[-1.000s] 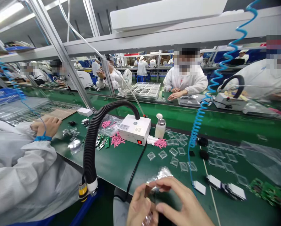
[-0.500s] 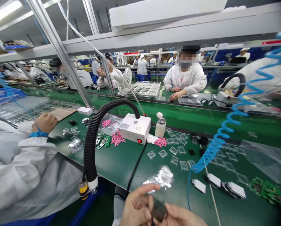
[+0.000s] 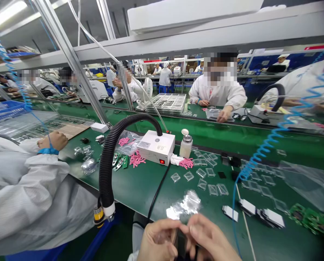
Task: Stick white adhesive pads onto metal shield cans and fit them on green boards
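At the bottom edge of the view, my left hand [image 3: 159, 239] holds a small dark flat piece [image 3: 181, 243] between its fingers. My right hand [image 3: 209, 237] meets it from the right, its fingertips pinched together at the top of the piece, touching my left fingertips. The piece is seen nearly edge-on, and its lower part is hidden by the fingers. Just beyond my hands, crumpled clear film [image 3: 187, 203] lies on the green table [image 3: 135, 188].
A white box [image 3: 156, 146] with a black hose [image 3: 105, 163] stands ahead, beside a bottle [image 3: 186, 145]. Clear frames [image 3: 202, 183], white-topped pieces [image 3: 272, 218] and green boards [image 3: 308, 217] lie rightward. A blue coiled cord [image 3: 262, 148] hangs there. A co-worker's arm [image 3: 28, 181] is at left.
My right hand has moved up and left to my left fingertips. The dark piece has turned from face-on to nearly edge-on. The blue cord has swung, and the co-worker opposite has shifted a hand.
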Tool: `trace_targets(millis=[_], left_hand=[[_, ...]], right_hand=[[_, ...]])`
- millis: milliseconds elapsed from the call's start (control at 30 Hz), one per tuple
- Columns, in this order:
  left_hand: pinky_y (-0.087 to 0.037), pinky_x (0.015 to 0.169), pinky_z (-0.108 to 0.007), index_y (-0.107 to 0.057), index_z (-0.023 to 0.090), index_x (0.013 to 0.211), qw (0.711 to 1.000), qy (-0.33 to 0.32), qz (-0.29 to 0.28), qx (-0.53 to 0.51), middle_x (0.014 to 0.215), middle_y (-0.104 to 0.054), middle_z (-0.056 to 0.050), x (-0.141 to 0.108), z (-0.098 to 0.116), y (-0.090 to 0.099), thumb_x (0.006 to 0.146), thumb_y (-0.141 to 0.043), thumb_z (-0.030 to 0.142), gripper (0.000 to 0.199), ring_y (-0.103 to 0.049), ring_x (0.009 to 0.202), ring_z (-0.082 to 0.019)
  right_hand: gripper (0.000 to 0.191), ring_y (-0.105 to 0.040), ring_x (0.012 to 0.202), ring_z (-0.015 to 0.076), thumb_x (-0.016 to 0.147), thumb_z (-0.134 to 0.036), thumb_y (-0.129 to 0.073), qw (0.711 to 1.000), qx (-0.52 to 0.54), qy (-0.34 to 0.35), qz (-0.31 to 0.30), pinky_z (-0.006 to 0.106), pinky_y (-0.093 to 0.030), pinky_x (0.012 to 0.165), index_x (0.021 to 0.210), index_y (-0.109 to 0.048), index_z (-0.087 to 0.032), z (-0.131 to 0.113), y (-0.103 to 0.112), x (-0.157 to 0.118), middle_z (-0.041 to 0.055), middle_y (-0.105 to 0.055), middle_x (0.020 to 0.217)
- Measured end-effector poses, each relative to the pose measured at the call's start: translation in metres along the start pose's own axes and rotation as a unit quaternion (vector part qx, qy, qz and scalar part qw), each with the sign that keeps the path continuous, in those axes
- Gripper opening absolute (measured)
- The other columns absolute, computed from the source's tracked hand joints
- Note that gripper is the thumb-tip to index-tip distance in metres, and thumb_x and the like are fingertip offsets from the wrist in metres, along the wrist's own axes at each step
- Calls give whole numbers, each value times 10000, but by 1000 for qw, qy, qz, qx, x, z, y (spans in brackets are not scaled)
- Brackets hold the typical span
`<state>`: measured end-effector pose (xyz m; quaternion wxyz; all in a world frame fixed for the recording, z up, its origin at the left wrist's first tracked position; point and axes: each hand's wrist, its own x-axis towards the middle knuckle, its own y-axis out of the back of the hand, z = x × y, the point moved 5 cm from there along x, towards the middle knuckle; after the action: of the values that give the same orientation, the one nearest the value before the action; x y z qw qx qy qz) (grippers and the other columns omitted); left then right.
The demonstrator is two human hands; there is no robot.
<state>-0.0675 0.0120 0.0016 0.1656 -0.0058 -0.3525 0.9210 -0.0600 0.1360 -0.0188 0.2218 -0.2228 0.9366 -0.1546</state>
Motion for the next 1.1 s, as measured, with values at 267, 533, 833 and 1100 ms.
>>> trace_targets(millis=[267, 533, 833, 1100], left_hand=[[-393, 413, -97, -664, 325, 1087, 994, 51, 55, 81, 1001, -703, -80, 0, -5, 4, 618, -787, 236, 493, -493, 472, -19], [-376, 373, -102, -722, 285, 961, 976, 47, 195, 86, 850, -727, -93, -1, 7, -15, 462, -850, 361, 520, -466, 418, -16], [-359, 358, -96, -727, 289, 947, 975, 49, 204, 78, 854, -728, -95, -1, 9, -19, 455, -850, 385, 516, -458, 407, -9], [-370, 352, -106, -726, 289, 949, 974, 52, 206, 75, 859, -728, -90, -2, 8, -20, 469, -849, 371, 502, -465, 401, -15]], right_hand=[[89, -507, 895, 71, 809, -113, -602, 744, -464, 462, 131, 146, -466, 756, 867, -616, -180, -78, -11, -31, 37, -510, 939], [142, -502, 900, 89, 801, -51, -589, 734, -454, 490, 124, 189, -471, 744, 900, -598, -152, -77, -14, -31, 50, -525, 912], [158, -509, 888, 99, 788, -24, -585, 730, -443, 504, 131, 207, -478, 730, 887, -595, -147, -81, -17, -32, 55, -547, 911], [182, -510, 880, 88, 768, -9, -603, 721, -445, 516, 126, 204, -474, 733, 897, -592, -137, -80, -16, -33, 47, -552, 908]])
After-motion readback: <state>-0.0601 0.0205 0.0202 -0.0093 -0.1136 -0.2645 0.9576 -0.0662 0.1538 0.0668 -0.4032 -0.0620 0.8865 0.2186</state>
